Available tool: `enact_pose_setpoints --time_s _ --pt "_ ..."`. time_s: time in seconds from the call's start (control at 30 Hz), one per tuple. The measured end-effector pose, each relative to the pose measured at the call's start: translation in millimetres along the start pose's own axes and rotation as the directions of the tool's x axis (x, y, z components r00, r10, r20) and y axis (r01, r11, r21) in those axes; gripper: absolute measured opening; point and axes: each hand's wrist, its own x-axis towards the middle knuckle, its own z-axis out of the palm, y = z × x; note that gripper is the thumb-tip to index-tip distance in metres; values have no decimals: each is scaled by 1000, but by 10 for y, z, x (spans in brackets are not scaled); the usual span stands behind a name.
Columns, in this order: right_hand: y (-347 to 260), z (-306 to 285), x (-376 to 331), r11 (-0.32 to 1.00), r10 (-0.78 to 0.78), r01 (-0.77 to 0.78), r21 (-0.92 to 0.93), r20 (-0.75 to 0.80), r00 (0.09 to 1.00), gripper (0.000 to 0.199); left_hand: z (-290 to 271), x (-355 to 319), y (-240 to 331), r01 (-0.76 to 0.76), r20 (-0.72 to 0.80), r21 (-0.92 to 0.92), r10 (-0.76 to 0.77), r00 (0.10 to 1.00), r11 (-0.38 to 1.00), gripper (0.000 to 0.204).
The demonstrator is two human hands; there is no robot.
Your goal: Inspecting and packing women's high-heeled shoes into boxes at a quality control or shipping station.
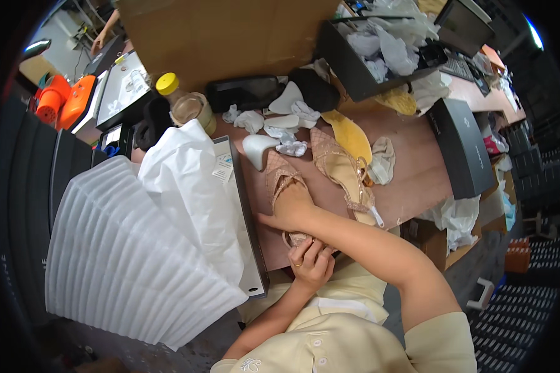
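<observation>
A pinkish-beige slingback shoe (pixel 284 176) with a pointed, textured toe lies on the table before me. My right hand (pixel 290 208) reaches into it from above, its fingers hidden inside the toe and its thumb sticking out to the left. At the near end, the curled fingers of my left hand (pixel 312 264) grip the heel part, with a ring on one finger. Its matching shoe (pixel 339 166) rests just to the right, toe pointing away, with a strap and a small white piece at its near end. Directly left stands an open shoe box (pixel 249 248) lined with white tissue paper (pixel 190 186).
A stack of white foam sheets (pixel 130 255) overlaps the box's left side. Beyond the shoes lie white toe inserts (pixel 259 148), crumpled paper and a yellow piece (pixel 353 138). A yellow-lidded bottle (pixel 168 84) and cardboard panel (pixel 230 37) stand behind. A dark box (pixel 460 146) stands right.
</observation>
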Motion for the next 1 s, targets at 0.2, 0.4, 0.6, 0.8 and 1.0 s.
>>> enact_pose_setpoints --time_s 0.2,0.4,0.6,0.8,1.0 --pt "16 113 41 996 49 -46 73 -43 998 93 -13 -39 61 27 21 3 -27 999 1000 27" --pt "6 112 6 998 12 -6 63 -96 995 91 11 -36 51 45 -15 7 -44 999 999 30" --pt "-4 -266 -146 998 -54 44 43 288 956 75 -29 60 54 41 29 -15 -40 999 999 28" --pt "50 -556 -1344 806 -162 232 545 -174 971 42 -338 17 72 187 200 -268 -135 970 945 43" --pt "1084 104 -1565 619 640 176 765 -622 451 37 -465 159 258 589 106 -517 -636 764 621 68"
